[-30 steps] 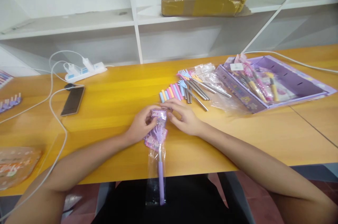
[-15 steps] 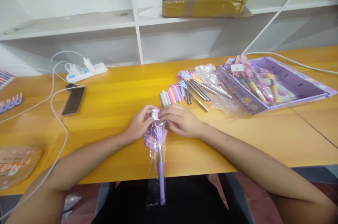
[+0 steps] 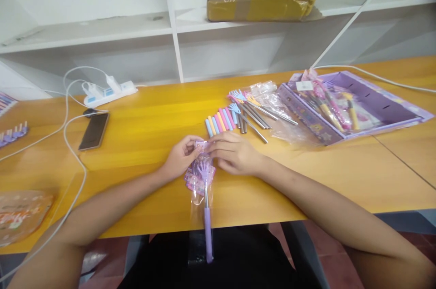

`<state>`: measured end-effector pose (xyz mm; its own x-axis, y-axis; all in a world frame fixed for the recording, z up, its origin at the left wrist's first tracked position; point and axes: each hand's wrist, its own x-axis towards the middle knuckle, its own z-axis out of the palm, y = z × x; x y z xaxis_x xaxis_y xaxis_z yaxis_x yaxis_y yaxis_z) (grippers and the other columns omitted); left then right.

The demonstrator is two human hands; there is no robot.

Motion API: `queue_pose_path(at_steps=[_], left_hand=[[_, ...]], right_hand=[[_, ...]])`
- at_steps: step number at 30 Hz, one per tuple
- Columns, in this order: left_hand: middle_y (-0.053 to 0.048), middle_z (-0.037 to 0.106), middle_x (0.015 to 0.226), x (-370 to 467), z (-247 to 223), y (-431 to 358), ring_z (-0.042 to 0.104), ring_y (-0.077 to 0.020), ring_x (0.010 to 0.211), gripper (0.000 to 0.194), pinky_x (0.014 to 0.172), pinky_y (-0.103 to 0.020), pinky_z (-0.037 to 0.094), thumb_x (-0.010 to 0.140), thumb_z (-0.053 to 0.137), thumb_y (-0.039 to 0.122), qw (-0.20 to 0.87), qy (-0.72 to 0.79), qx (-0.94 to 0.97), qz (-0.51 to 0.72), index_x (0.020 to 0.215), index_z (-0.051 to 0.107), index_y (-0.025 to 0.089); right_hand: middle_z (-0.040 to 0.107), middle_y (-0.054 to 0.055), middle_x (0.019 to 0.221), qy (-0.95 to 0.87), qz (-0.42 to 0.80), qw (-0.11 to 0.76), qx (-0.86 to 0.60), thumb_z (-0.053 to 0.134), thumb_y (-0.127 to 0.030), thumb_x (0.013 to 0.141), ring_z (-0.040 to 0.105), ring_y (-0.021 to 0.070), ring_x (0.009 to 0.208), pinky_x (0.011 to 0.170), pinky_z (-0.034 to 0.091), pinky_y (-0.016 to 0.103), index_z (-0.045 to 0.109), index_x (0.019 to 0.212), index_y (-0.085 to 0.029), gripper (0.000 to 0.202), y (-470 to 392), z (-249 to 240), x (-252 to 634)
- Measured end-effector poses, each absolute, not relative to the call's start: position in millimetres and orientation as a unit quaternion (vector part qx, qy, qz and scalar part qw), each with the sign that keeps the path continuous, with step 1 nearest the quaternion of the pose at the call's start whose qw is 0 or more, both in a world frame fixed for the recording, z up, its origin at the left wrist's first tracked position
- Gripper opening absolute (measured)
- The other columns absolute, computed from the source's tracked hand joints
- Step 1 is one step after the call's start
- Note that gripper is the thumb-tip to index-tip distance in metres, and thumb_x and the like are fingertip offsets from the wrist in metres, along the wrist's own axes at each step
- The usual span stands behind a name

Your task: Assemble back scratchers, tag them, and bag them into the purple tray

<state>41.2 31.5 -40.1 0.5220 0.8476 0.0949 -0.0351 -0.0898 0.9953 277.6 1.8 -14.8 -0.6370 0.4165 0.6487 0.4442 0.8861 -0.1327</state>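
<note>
A purple back scratcher (image 3: 207,230) with a hand-shaped head and metal shaft lies in a clear plastic bag (image 3: 196,207). The bag's lower end hangs past the table edge. My left hand (image 3: 180,158) pinches the small printed card (image 3: 201,146) at the top of the bag from the left. From the right, my right hand (image 3: 236,155) grips the same top end, its fingers bent over the card. Several pink and purple printed cards (image 3: 195,183) lie under the bag on the table.
Beyond my hands lie pastel handle tubes (image 3: 220,122), metal-shafted scratchers (image 3: 252,118) and clear bags (image 3: 289,127). A purple box (image 3: 371,132) with packaged items stands right. Left are a phone (image 3: 94,131), a power strip (image 3: 111,93) and white cables. A taped carton (image 3: 262,0) sits on the shelf.
My left thumb has shifted slightly up and right onto the card. The bagged back scratcher stays nearly in place, and the whole view has moved a little.
</note>
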Motion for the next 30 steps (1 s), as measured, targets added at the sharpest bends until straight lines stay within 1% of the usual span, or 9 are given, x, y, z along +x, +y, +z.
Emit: queue_pose_path(at_steps=[4, 7, 12, 17, 21, 24, 26, 28, 30], left_hand=[[-0.007, 0.073, 0.104, 38, -35, 30, 0.070, -0.0173, 0.092, 0.028, 0.081, -0.029, 0.055, 0.094, 0.070, 0.035, 0.587, 0.336, 0.635, 0.373, 0.116, 0.064, 0.018], [-0.006, 0.072, 0.103, 36, -30, 28, 0.069, -0.0159, 0.087, 0.032, 0.078, -0.028, 0.056, 0.094, 0.070, 0.039, 0.607, 0.321, 0.622, 0.376, 0.117, 0.063, 0.019], [-0.007, 0.073, 0.103, 36, -28, 24, 0.072, -0.0186, 0.090, 0.048, 0.079, -0.029, 0.059, 0.079, 0.088, 0.034, 0.669, 0.293, 0.611, 0.305, 0.115, 0.062, 0.018], [-0.001, 0.072, 0.097, 37, -33, 34, 0.069, -0.0133, 0.079, 0.042, 0.067, -0.023, 0.056, 0.079, 0.088, 0.034, 0.582, 0.373, 0.513, 0.508, 0.107, 0.060, 0.019], [0.001, 0.071, 0.095, 39, -32, 44, 0.067, -0.0111, 0.075, 0.043, 0.064, -0.022, 0.054, 0.077, 0.089, 0.038, 0.597, 0.356, 0.426, 0.579, 0.104, 0.060, 0.021], [-0.003, 0.073, 0.097, 39, -31, 46, 0.070, -0.0153, 0.079, 0.042, 0.070, -0.028, 0.057, 0.085, 0.079, 0.051, 0.642, 0.305, 0.426, 0.559, 0.107, 0.060, 0.021], [-0.003, 0.071, 0.090, 38, -31, 44, 0.068, -0.0162, 0.072, 0.038, 0.065, -0.030, 0.055, 0.091, 0.069, 0.054, 0.659, 0.286, 0.455, 0.526, 0.106, 0.057, 0.021], [-0.001, 0.067, 0.086, 37, -33, 40, 0.063, -0.0147, 0.069, 0.028, 0.063, -0.029, 0.052, 0.096, 0.064, 0.047, 0.642, 0.291, 0.508, 0.496, 0.103, 0.057, 0.021], [0.000, 0.062, 0.085, 37, -33, 35, 0.060, -0.0135, 0.072, 0.017, 0.066, -0.028, 0.050, 0.096, 0.064, 0.037, 0.591, 0.316, 0.576, 0.468, 0.099, 0.058, 0.021]], right_hand=[[0.069, 0.003, 0.074, -0.903, -0.067, 0.332, -0.262, 0.053, -0.013, 0.089, 0.063, 0.0219, 0.090, 0.080, 0.047, 0.037, 0.065, 0.072, -0.022, 0.023, 1, -12, 282], [0.059, 0.002, 0.061, -0.902, -0.001, 0.305, -0.306, 0.051, -0.014, 0.085, 0.052, 0.0171, 0.065, 0.066, 0.040, 0.032, 0.059, 0.062, -0.021, 0.026, 0, -14, 286], [0.068, 0.001, 0.071, -0.887, 0.262, 0.263, -0.275, 0.050, -0.015, 0.090, 0.058, 0.0135, 0.065, 0.068, 0.046, 0.026, 0.069, 0.077, -0.019, 0.023, -1, -12, 287], [0.065, -0.002, 0.074, -0.817, 0.477, 0.214, -0.244, 0.067, -0.041, 0.096, 0.053, 0.0095, 0.060, 0.057, 0.043, 0.021, 0.070, 0.095, -0.015, 0.026, -9, -7, 273], [0.067, -0.001, 0.085, -0.769, 0.520, 0.227, -0.296, 0.070, -0.043, 0.095, 0.058, 0.0111, 0.072, 0.066, 0.048, 0.023, 0.069, 0.100, -0.015, 0.029, -6, -3, 268], [0.068, 0.001, 0.086, -0.783, 0.447, 0.239, -0.360, 0.060, -0.042, 0.102, 0.061, 0.0141, 0.077, 0.071, 0.050, 0.027, 0.070, 0.101, -0.016, 0.028, 8, 15, 294], [0.067, 0.004, 0.090, -0.806, 0.284, 0.283, -0.436, 0.054, -0.039, 0.104, 0.060, 0.0171, 0.083, 0.078, 0.049, 0.030, 0.071, 0.095, -0.018, 0.028, 22, 32, 329], [0.064, 0.007, 0.086, -0.770, 0.083, 0.327, -0.542, 0.054, -0.035, 0.102, 0.056, 0.0199, 0.082, 0.079, 0.045, 0.034, 0.068, 0.086, -0.018, 0.027, 34, 46, 374], [0.064, 0.010, 0.091, -0.689, -0.060, 0.332, -0.642, 0.055, -0.030, 0.100, 0.055, 0.0231, 0.083, 0.079, 0.042, 0.036, 0.071, 0.102, -0.019, 0.020, 43, 53, 421]])
